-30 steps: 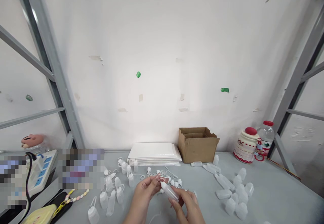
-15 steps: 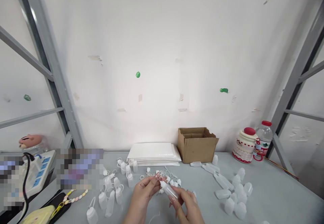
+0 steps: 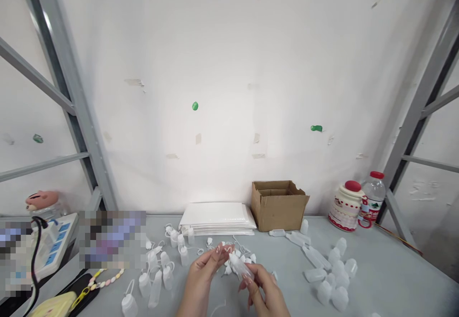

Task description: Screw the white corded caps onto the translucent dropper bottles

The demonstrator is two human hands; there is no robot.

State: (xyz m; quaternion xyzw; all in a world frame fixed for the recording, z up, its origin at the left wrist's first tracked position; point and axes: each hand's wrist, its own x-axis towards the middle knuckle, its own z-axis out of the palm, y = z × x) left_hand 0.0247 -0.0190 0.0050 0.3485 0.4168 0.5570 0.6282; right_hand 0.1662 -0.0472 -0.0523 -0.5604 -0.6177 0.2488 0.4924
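Observation:
My right hand (image 3: 266,292) grips a small translucent squeeze bottle (image 3: 242,267), tilted with its nozzle end up and to the left. My left hand (image 3: 204,274) pinches a small white cap (image 3: 229,251) at that nozzle end. Both hands hover low over the grey table (image 3: 387,278), just in front of a scatter of loose white caps (image 3: 247,258). Capped bottles with loops (image 3: 158,278) lie to the left of my hands, and uncapped bottles (image 3: 330,278) lie to the right.
An open cardboard box (image 3: 278,204) and a stack of white padded envelopes (image 3: 218,217) stand against the wall. A red-lidded jar (image 3: 347,206) and water bottle (image 3: 373,193) are at the right. A power strip (image 3: 53,240) and phone (image 3: 77,292) lie left.
My left hand's fingers have shifted slightly up at the bottle's nozzle, and the bottle has tilted a little more upright. The view has drifted slightly.

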